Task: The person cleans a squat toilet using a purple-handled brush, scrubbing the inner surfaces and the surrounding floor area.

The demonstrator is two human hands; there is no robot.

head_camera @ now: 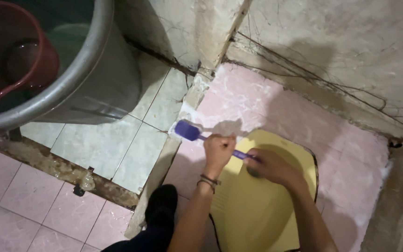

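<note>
Both my hands grip a purple scrub brush (188,131). My left hand (218,150) holds the handle near the brush head, and a dark band sits on its wrist. My right hand (270,166) closes on the rear end of the handle. The brush head rests on the wet, soapy pink tile floor (243,100) at the raised step's edge, just left of a yellow squat toilet pan (257,205). White foam covers the pink tiles around the pan. My dark-clad foot (162,205) stands below the left hand.
A large grey water barrel (94,79) with a red dipper (19,56) inside stands at the upper left on pale green tiles (117,149). Cracked, stained concrete walls (332,51) close the back. Pink tiles (47,205) lie at lower left.
</note>
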